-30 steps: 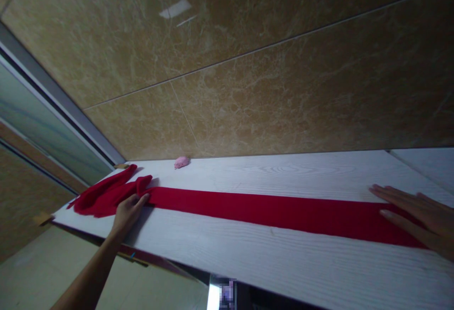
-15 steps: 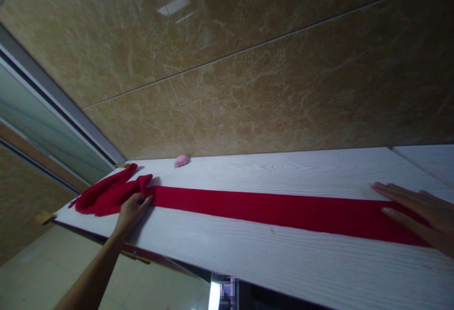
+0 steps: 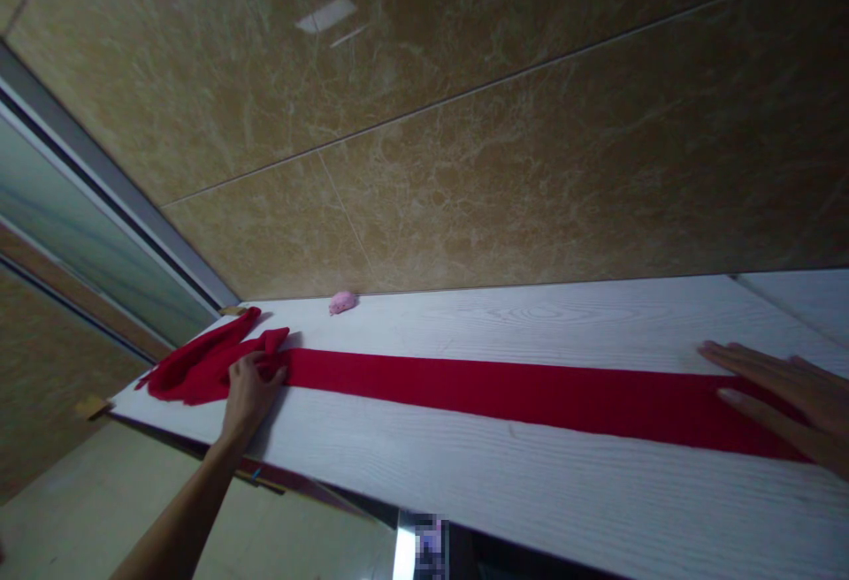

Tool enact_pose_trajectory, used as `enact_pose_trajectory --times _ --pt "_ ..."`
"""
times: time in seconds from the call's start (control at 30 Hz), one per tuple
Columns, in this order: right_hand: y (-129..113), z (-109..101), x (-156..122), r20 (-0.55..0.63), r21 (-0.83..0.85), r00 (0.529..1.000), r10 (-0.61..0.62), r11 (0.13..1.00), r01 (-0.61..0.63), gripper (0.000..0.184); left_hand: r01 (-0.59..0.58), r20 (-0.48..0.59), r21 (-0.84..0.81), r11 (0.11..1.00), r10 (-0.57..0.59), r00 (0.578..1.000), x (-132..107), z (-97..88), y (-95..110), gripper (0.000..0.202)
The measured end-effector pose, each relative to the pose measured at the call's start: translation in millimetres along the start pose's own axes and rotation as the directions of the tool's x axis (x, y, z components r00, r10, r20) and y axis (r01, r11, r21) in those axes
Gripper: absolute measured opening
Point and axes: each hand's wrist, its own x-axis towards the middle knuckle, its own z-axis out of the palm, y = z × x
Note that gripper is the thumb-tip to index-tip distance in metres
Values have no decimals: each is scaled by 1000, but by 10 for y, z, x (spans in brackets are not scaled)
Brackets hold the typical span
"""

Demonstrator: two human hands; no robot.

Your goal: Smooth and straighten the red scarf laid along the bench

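Note:
A long red cloth (image 3: 504,394) lies stretched as a strip along a white wood-grain tabletop (image 3: 531,492). Its left end (image 3: 199,359) is bunched and wrinkled near the table's far left corner. My left hand (image 3: 248,390) rests where the strip meets the bunched part, its fingers curled and gripping the fabric. My right hand (image 3: 786,394) lies flat on the strip's right end, fingers stretched out and pressing the cloth down.
A small pink lump (image 3: 342,301) sits at the back of the table against the brown marble wall (image 3: 464,120). A glass door with a grey frame (image 3: 80,209) stands at the left. Beige floor (image 3: 80,509) shows beyond the table's left edge.
My left hand has closed: its fingers, earlier laid on the cloth, now curl and grip the fabric. The right hand has stayed flat on the cloth's right end.

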Motion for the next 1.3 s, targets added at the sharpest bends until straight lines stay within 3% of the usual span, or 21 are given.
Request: enact_pose_trajectory --times 0.07,0.17,0.23,0.3,0.43,0.53,0.67,0.73,0.83,0.9,0.97,1.03,1.13,1.23,1.3 --pt "35 10 -6 30 19 999 -19 1000 18 68 3 -130 24 1000 0 991 -29 -22 10 61" --pt "94 31 -20 55 26 998 -28 999 27 67 -197 -165 49 979 202 965 -88 -21 129 49" --pt "124 44 -24 60 27 998 -34 999 32 68 -359 -61 40 932 361 931 -133 29 276 49" --pt "137 48 -20 55 26 998 -26 999 25 69 -416 99 29 909 411 906 -180 110 447 52" --pt "99 25 1 96 45 995 -8 999 4 67 -354 444 107 929 273 853 -257 239 695 57" --pt "24 11 4 119 69 993 0 998 -8 66 -401 566 143 905 257 783 -265 234 707 57" --pt "-105 -28 -29 97 -19 995 -12 1000 14 68 -510 606 130 850 340 720 -227 182 617 53" --pt "-171 -84 -47 118 -107 992 -36 993 49 65 -524 595 147 839 348 724 -233 181 645 52" --pt "-313 -194 -24 164 -177 985 -57 980 86 64 -508 507 124 853 385 771 -330 195 907 55" --pt "-504 -254 50 153 -183 987 -47 980 75 68 -520 484 41 853 439 758 -444 186 1243 59" --pt "-812 -286 173 137 -151 988 -77 984 98 66 -567 509 -60 821 514 690 -573 157 1673 59" --pt "-1216 -280 324 188 -87 963 -190 974 209 62 -625 511 -183 759 617 599 -701 129 2138 57" --pt "-1829 -195 521 339 25 874 -349 932 363 58 -685 495 -353 637 749 441 -900 138 2757 55" --pt "-2209 -25 577 377 85 848 -374 925 370 62 -706 541 -421 569 783 308 -1103 220 3116 56" --pt "-2290 104 524 387 88 858 -337 940 329 64 -705 558 -443 554 786 266 -1212 290 3186 58"
